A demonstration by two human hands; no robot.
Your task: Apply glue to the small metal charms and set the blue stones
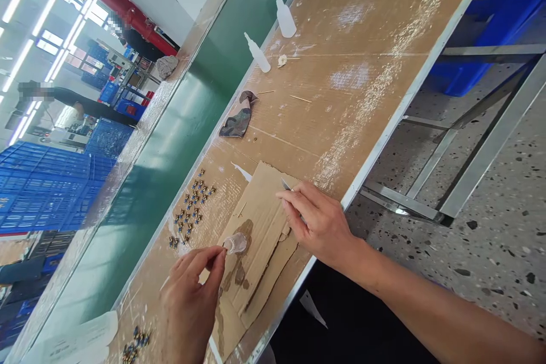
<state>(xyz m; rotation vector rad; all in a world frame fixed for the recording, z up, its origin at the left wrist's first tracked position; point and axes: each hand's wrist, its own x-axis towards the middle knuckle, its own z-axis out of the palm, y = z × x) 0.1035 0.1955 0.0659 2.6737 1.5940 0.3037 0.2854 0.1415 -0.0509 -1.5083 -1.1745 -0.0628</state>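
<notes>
My left hand [194, 296] is closed in a pinch beside a small clear plastic cup [237, 243]. Whatever sits between its fingertips is too small to make out. My right hand [318, 222] is closed around a thin, grey, pointed tool [285, 184], whose tip shows past the fingers; the rest is hidden in the hand. Under both hands lies a torn piece of cardboard [267, 193] with dark wet stains around the cup. A toothpick [242, 209] rests on the cardboard. Several small brass-and-blue parts [194, 196] are spread out left of it.
Two white squeeze bottles [285, 17] stand farther up the table, near a camouflage cloth scrap [239, 119] and loose toothpicks [301, 99]. Another cluster of small parts [135, 344] lies at the lower left. Beyond the green ledge are blue crates [46, 187] and two people.
</notes>
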